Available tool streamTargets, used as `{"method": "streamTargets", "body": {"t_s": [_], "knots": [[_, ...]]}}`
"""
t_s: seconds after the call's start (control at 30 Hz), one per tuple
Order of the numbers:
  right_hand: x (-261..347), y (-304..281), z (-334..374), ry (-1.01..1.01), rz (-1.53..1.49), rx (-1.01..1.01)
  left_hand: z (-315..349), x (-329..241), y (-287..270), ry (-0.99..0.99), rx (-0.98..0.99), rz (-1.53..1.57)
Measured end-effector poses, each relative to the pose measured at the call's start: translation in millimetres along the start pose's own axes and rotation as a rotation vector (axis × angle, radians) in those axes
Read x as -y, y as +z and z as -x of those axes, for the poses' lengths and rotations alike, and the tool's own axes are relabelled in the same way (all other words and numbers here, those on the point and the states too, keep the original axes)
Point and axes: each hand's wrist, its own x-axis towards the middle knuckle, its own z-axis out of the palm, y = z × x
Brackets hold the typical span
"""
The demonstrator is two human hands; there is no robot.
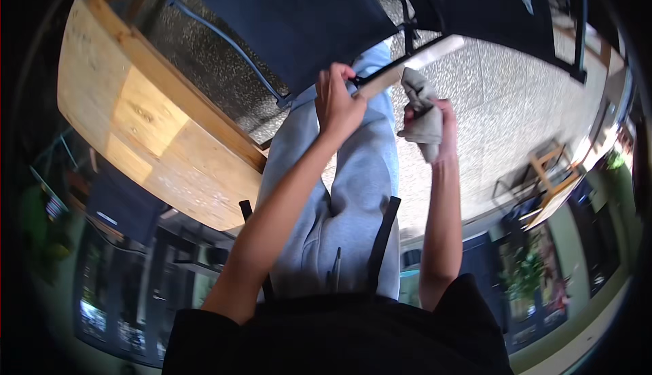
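A dark blue fabric chair (pixel 278 22) with a metal frame stands in front of my legs. My left hand (pixel 335 100) is closed at the near right corner of that chair, its fingers curled by the end of a pale, flat armrest (pixel 431 54) with a black edge. The exact grip is partly hidden behind the hand. To the right of it, my right hand (pixel 445 120) holds a crumpled grey cloth (pixel 424 114), bunched in the fingers. The cloth hangs a little apart from the armrest.
On the left stands a wooden table (pixel 146 114) with a light top. A second dark chair (pixel 489 8) is at the upper right. Speckled floor (pixel 468 117) shows beside my legs. Farther right is a small wooden chair (pixel 550 168).
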Motion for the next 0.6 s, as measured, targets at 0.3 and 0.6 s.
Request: {"method": "streamTargets", "body": {"t_s": [0.3, 0.6], "knots": [[-173.8, 1.2, -79.2, 0.052, -0.770, 0.129, -62.5, -60.0, 66.1, 0.496, 0.089, -0.487], [-191.2, 87.0, -103.6, -0.244, -0.984, -0.183, -49.2, -44.0, 94.4, 0.572, -0.049, -0.636]]}}
